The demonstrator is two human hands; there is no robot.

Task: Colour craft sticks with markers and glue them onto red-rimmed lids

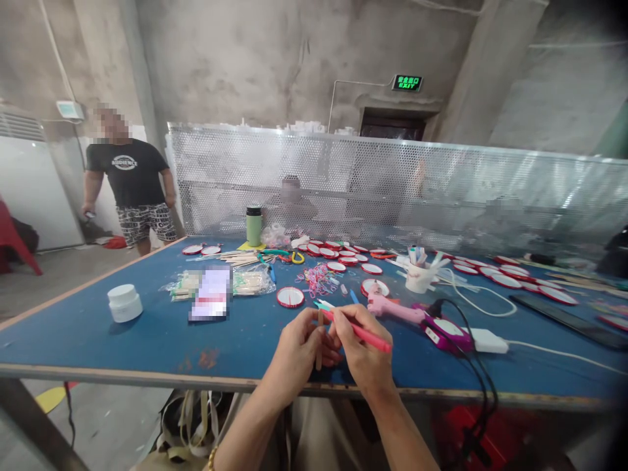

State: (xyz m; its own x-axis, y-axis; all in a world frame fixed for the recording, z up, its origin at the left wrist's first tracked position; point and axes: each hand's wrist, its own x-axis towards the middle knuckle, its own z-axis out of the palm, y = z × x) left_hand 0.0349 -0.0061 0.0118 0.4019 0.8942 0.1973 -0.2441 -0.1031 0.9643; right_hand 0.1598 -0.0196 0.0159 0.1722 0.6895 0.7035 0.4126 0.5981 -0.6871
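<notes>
My left hand [297,347] is closed around a narrow flat wooden stick [318,358], held upright near the table's front edge. My right hand [364,350] grips a pink pen [371,338], its tip end pointing left toward the stick. Where the two hands meet, a small teal piece [321,305] and a white tip show above the fingers; I cannot tell what they belong to. Just beyond my hands lies a round white disc with a red rim [290,297]. Behind it is a pile of small colourful bands [318,280].
On the blue table [161,347] are a white jar [124,303], a phone [210,294], bagged sticks [252,280], a green bottle [254,227], a cup of pens [419,277] and a purple device [447,332] with cables. Several red-rimmed discs [505,278] lie rearward. A person [130,176] stands left.
</notes>
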